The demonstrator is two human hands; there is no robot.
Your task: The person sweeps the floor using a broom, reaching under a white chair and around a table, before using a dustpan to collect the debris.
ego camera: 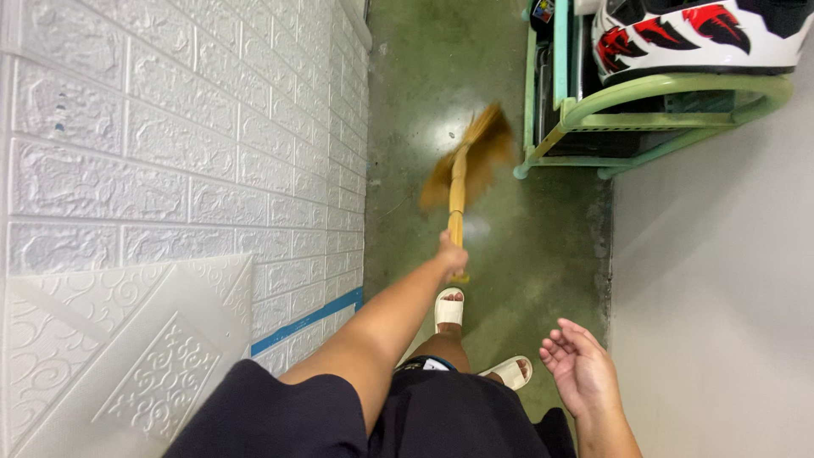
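My left hand [450,254] is closed around the yellow handle of a soft straw broom [469,161]. The broom's tan bristles are blurred with motion and fan out over the green concrete floor [526,246] ahead of me. My right hand [578,365] hangs at my right side, palm up, fingers loosely apart and holding nothing. Below I see my two feet in white slide sandals [448,307] and my black shorts.
A white embossed brick-pattern wall [170,170] with a blue tape strip runs along the left. A plain grey wall [721,280] closes the right. A light green metal rack [593,119] stands ahead on the right, carrying a white helmet with red marks [695,34].
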